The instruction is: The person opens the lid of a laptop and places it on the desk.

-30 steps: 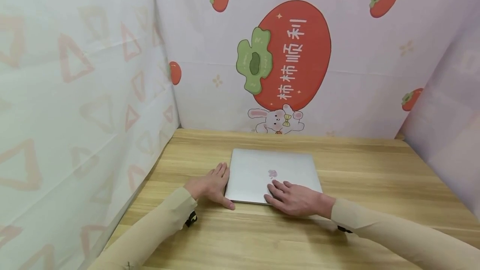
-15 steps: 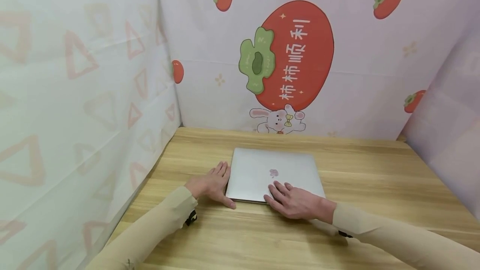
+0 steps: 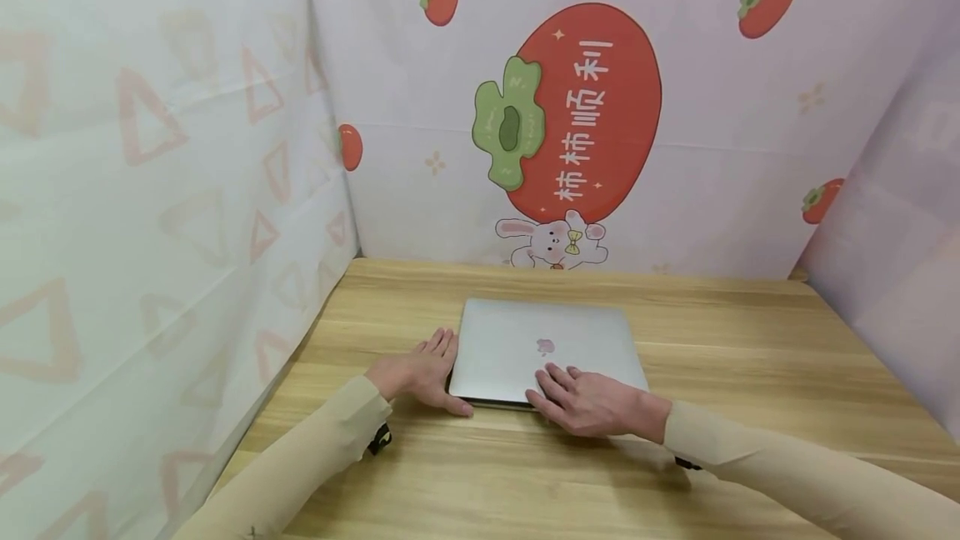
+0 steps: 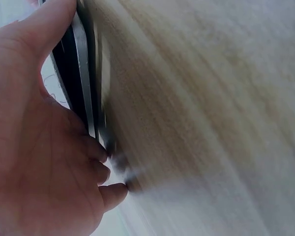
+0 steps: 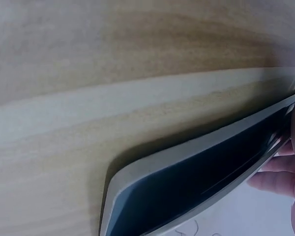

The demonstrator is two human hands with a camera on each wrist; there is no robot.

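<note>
A silver laptop (image 3: 510, 340) lies on the wooden table, its lid raised a little at the front. A dark gap shows between the lid (image 5: 216, 196) and the base (image 5: 162, 157) in the right wrist view. My right hand (image 3: 592, 402) holds the lid at the front edge, with the fingers on top; the thumb is hidden in the head view. My left hand (image 3: 422, 377) rests along the laptop's left side, fingers straight and thumb by the front left corner. The left wrist view shows that hand (image 4: 44, 128) close against the laptop's side (image 4: 81, 64).
The wooden table (image 3: 750, 373) extends around the laptop. A patterned white cloth (image 3: 187, 215) hangs along the left, and another cloth (image 3: 420, 215) with a persimmon print hangs behind the table.
The front edge of the laptop's lid has risen slightly, and a dark gap has opened beneath it. Both hands have stayed nearly in place.
</note>
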